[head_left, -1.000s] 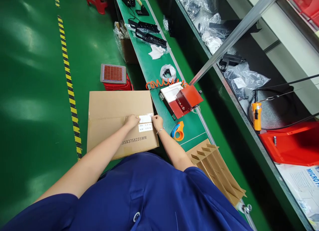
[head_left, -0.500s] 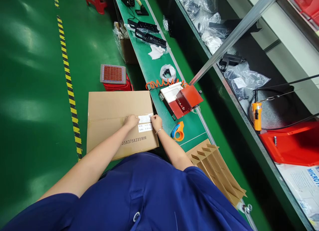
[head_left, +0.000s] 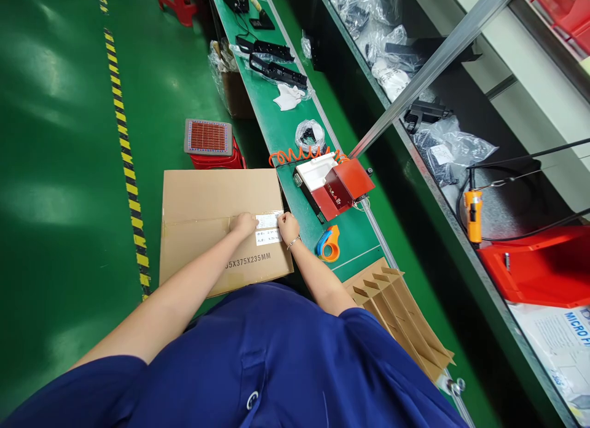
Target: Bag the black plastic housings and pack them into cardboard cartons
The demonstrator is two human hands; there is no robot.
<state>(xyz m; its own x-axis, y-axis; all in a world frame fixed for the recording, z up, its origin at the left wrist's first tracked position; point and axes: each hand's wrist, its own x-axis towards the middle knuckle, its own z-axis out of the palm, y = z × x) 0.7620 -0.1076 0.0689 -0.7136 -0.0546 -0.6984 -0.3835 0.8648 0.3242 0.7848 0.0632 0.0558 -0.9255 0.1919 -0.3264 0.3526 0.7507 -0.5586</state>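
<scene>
A brown cardboard box (head_left: 198, 197) lies in front of my body, with printed dimensions on its near part. Two white labels are at its right side: an upper label (head_left: 267, 221) between my hands and a lower label (head_left: 268, 237) just below it, bearing handwritten-looking text. My left hand (head_left: 243, 224) is closed, its fingertips at the upper label's left edge. At that label's right edge my right hand (head_left: 288, 227) is closed too, a bracelet on its wrist. Whether the upper label lies fully flat on the cardboard I cannot tell.
Right of the box runs a green bench (head_left: 295, 133) carrying a red-and-white machine (head_left: 334, 185), an orange-and-blue tape dispenser (head_left: 328, 243) and cardboard dividers (head_left: 401, 317). A stool (head_left: 209, 142) stands behind the box. An orange power screwdriver (head_left: 473, 216) hangs at the right.
Almost nothing differs. Both hands stay at the upper label's two ends, and the camera view has shifted very slightly.
</scene>
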